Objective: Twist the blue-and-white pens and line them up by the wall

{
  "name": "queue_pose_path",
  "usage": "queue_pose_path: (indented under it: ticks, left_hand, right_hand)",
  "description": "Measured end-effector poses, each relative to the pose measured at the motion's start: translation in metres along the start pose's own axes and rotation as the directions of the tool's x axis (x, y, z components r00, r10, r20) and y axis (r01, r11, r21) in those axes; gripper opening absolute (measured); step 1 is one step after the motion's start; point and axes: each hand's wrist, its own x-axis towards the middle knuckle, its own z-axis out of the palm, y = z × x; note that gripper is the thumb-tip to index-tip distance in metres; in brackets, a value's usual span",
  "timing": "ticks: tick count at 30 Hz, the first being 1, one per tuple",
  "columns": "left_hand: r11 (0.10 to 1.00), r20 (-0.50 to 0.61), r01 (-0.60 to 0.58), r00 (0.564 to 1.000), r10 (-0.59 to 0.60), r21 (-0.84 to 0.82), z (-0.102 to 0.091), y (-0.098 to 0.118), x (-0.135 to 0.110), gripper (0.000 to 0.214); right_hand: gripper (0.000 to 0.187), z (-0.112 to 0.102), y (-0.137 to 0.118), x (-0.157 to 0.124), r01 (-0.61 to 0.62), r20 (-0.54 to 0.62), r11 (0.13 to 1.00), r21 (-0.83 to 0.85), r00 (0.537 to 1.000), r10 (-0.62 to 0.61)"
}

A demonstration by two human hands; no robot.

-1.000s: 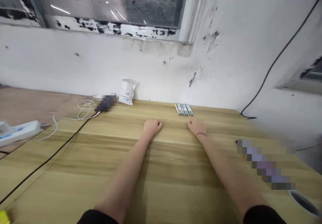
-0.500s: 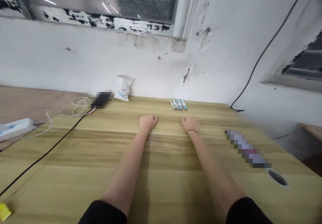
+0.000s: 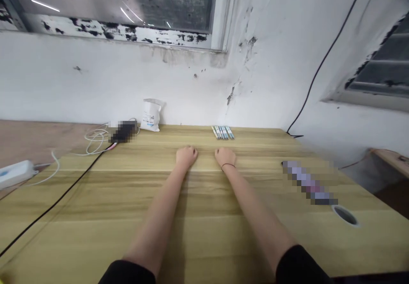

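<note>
**A:** Left hand [image 3: 187,157], right hand [image 3: 226,158]: holding anything?

**B:** Nothing. Both empty, relaxed, loosely curled, resting on the desk [image 3: 79,207], slightly apart.

**A:** Nearest things?

**B:** A row of pens [image 3: 223,132], just beyond the hands, side by side along the wall [image 3: 96,92], untouched.

**A:** Handling?

**B:** Likely light, stiff, slim, prone to rolling; best pinched mid-barrel, one at a time.

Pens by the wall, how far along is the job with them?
Done: the pens lie side by side in a row. In hand: nothing, the left hand and right hand rest empty on the wooden table, short of the pens. Left: the whole row, none picked up.
</note>
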Motion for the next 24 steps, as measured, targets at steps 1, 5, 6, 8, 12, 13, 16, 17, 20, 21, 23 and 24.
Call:
queue_pose_path:
  ticks: [1,5,6,8,12,13,16,17,20,21,23,24]
  left_hand:
    - [1.000,-0.001,0.002,1.000,-0.002,0.004,0.000,0.001,0.001,0.039]
    - [0.999,0.018,0.038,0.999,-0.038,0.025,0.003,0.004,0.006,0.039]
    - [0.998,0.026,0.048,0.998,-0.048,0.029,0.004,0.005,0.008,0.039]
    - [0.998,0.043,0.060,0.997,-0.062,0.036,0.004,0.007,0.011,0.040]
    - [0.999,0.081,0.025,0.996,-0.028,0.035,0.004,0.012,0.017,0.041]
    - [1.000,0.094,-0.001,0.996,-0.001,0.029,0.004,0.014,0.019,0.041]
    - [0.993,0.139,-0.118,0.983,0.118,-0.011,0.004,0.018,0.025,0.038]
    - [0.987,0.151,-0.158,0.975,0.160,-0.028,0.004,0.019,0.028,0.037]
    - [0.965,0.172,-0.251,0.950,0.261,-0.078,0.005,0.022,0.038,0.034]
    - [0.957,0.176,-0.274,0.942,0.287,-0.094,0.006,0.022,0.041,0.034]
    - [0.943,0.181,-0.311,0.927,0.329,-0.122,0.008,0.021,0.049,0.033]
    - [0.936,0.183,-0.326,0.920,0.347,-0.134,0.009,0.020,0.053,0.033]
  right_hand:
    - [0.041,0.000,-0.001,0.002,0.008,0.000,1.000,0.003,1.000,-0.008]
    - [0.042,0.001,-0.003,0.009,0.030,0.005,1.000,0.002,1.000,-0.030]
    - [0.042,0.001,-0.003,0.010,0.036,0.008,0.999,-0.001,0.999,-0.036]
    - [0.043,0.000,-0.003,0.013,0.051,0.013,0.999,-0.009,0.999,-0.051]
    - [0.043,-0.001,-0.004,0.016,0.113,0.022,0.993,-0.029,0.993,-0.113]
    - [0.042,-0.001,-0.004,0.017,0.137,0.026,0.990,-0.035,0.990,-0.136]
    - [0.042,-0.001,-0.004,0.019,0.218,0.046,0.974,-0.053,0.975,-0.216]
    - [0.042,-0.001,-0.004,0.020,0.247,0.054,0.967,-0.058,0.968,-0.244]
    - [0.042,-0.001,-0.004,0.025,0.330,0.077,0.942,-0.065,0.942,-0.325]
    - [0.041,-0.001,-0.005,0.028,0.356,0.083,0.932,-0.064,0.933,-0.350]
    - [0.041,0.001,-0.006,0.034,0.398,0.086,0.916,-0.058,0.916,-0.392]
    - [0.040,0.002,-0.007,0.037,0.415,0.085,0.908,-0.053,0.908,-0.409]
